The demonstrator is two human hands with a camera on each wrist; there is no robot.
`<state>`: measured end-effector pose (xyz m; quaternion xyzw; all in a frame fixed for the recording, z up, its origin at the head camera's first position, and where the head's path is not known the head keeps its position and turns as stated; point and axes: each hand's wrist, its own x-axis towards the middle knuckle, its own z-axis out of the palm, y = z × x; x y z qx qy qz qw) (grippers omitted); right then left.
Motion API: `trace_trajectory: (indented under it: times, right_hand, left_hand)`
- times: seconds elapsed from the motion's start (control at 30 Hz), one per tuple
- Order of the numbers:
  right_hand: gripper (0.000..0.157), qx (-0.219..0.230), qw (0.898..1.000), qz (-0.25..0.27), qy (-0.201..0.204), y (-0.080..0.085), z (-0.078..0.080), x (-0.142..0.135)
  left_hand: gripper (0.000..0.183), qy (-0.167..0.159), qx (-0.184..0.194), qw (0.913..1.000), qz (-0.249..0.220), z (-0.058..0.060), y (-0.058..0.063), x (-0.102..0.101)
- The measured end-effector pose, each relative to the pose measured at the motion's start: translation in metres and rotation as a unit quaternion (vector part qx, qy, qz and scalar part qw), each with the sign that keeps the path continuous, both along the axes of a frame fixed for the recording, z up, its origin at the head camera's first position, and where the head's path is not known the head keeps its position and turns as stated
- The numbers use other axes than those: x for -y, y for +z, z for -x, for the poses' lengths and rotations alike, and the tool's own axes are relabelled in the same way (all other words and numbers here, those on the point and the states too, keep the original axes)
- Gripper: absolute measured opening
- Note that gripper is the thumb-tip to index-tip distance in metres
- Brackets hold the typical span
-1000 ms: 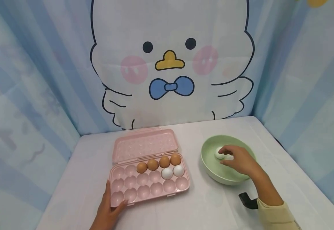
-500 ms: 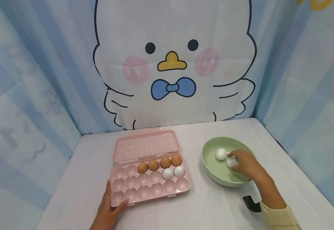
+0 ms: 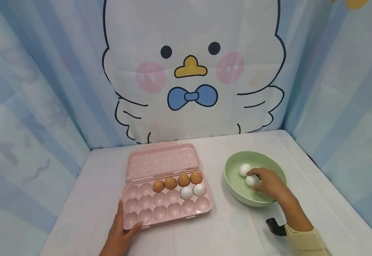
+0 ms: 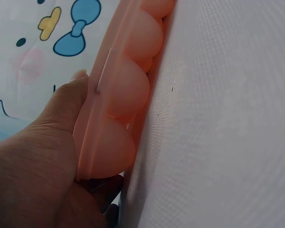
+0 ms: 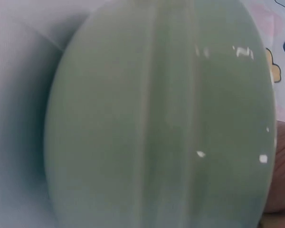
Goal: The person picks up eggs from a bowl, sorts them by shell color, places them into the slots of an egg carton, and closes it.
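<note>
A pink plastic egg box [image 3: 161,213] lies with its lid [image 3: 161,161] folded back. Several brown eggs [image 3: 170,183] fill part of its far row, and two white eggs [image 3: 186,193] sit in the middle row at the right. My left hand [image 3: 120,231] grips the near left corner; the left wrist view has the thumb [image 4: 69,102] along the rim and the other fingers low around the end. Inside the green bowl [image 3: 240,193], my right hand [image 3: 270,185] pinches a white egg [image 3: 252,181] between thumb and fingers. Another white egg [image 3: 245,170] lies right beside it.
The bowl's outer wall [image 5: 166,118] fills most of the right wrist view. A black curved piece [image 3: 275,227] sticks out by the right sleeve [image 3: 305,241]. Behind the white table [image 3: 221,231] hangs a curtain [image 3: 189,117] printed with a cartoon bird.
My right hand has closed its fingers on the nearer white egg, which has shifted slightly left toward the other one. The left hand and the egg box have stayed put.
</note>
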<state>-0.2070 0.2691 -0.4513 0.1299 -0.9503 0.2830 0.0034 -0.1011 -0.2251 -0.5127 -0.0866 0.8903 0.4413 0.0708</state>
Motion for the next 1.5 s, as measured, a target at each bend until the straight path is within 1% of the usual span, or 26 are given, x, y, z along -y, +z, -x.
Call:
trace_trajectory:
  times: [0.17, 0.43, 0.53, 0.67, 0.8, 1.03, 1.27, 1.4, 1.5]
  right_hand:
    - [0.036, -0.007, 1.0, 0.007, -0.001, -0.001, 0.0, 0.01]
    - [0.04, -0.012, 1.0, 0.013, 0.023, -0.003, 0.0, 0.017]
    - [0.038, -0.013, 0.999, 0.027, 0.028, -0.005, -0.001, 0.018]
    - [0.036, -0.015, 0.997, 0.055, 0.043, -0.009, -0.001, 0.016]
    - [0.036, -0.019, 0.995, 0.087, 0.051, -0.01, 0.0, 0.017]
    - [0.035, -0.043, 0.99, 0.128, 0.044, -0.001, -0.001, 0.025]
    - [0.038, -0.067, 0.986, 0.146, 0.044, 0.013, -0.002, 0.046]
    - [0.04, -0.073, 0.984, 0.159, 0.045, 0.017, -0.003, 0.057]
    - [0.041, -0.076, 0.98, 0.175, 0.049, 0.02, -0.002, 0.066]
  left_hand:
    - [0.12, 0.005, 0.008, 1.0, 0.001, 0.001, -0.001, -0.001]
    - [0.12, 0.009, 0.013, 0.9999, 0.004, 0.001, -0.001, -0.001]
    - [0.12, 0.007, 0.01, 0.9999, 0.005, 0.001, -0.001, -0.001]
    - [0.12, 0.008, 0.01, 0.9999, 0.004, 0.001, -0.001, -0.001]
    - [0.12, 0.008, 0.008, 0.9999, 0.001, 0.001, -0.001, 0.0]
    - [0.12, 0.009, 0.003, 0.9999, 0.005, 0.0, -0.001, -0.001]
    - [0.12, 0.012, 0.011, 0.9999, 0.003, 0.0, -0.001, 0.0]
    - [0.121, 0.014, 0.017, 0.9998, 0.003, 0.001, -0.002, -0.001]
    - [0.12, 0.012, 0.01, 0.9999, 0.0, 0.001, -0.002, 0.0]
